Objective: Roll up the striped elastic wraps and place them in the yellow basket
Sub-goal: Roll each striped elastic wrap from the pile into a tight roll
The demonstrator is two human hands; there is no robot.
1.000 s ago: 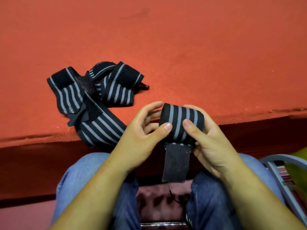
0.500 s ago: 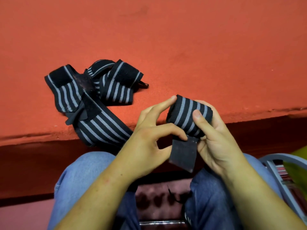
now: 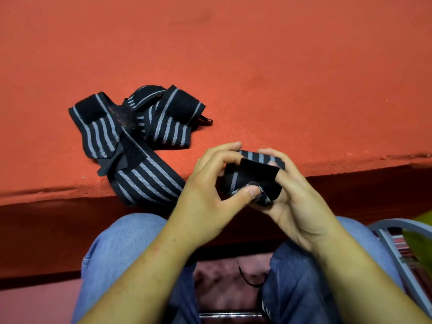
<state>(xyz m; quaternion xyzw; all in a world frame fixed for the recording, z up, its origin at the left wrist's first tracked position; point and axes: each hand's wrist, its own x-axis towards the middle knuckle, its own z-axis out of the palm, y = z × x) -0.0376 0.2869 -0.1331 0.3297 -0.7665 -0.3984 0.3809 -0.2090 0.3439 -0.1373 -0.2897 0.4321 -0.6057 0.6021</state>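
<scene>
**Inspector:** Status of the item in work?

**Assessor:** The rolled wrap [image 3: 233, 181] is at centre right of the frame, just below the counter [image 3: 280, 78] edge, and is held between both hands. The left hand [image 3: 210, 190] pinches its near end with thumb and curled fingers. The right hand [image 3: 297, 197] cups it from the other side, fingers curled round it.

**Inspector:** Change noted?

**Assessor:** Yes. A second ago the black closing flap [image 3: 257, 169] hung straight down below the roll. It now lies folded up across the stripes. I judge the rolling finished and the fastening being pressed home.

**Inspector:** Remaining work?

**Assessor:** Considerable. The loose wraps [image 3: 140, 141] lie tangled at centre left on the counter. One strip droops over the edge beside the left hand, and neither hand grips it.

**Inspector:** The basket?

**Assessor:** Not confirmed. A yellow-green shape [image 3: 420, 242] shows at the lower right edge, and I cannot tell whether it is the basket. This roll is not yet deposited. By my estimate that follows once the flap holds.
</scene>
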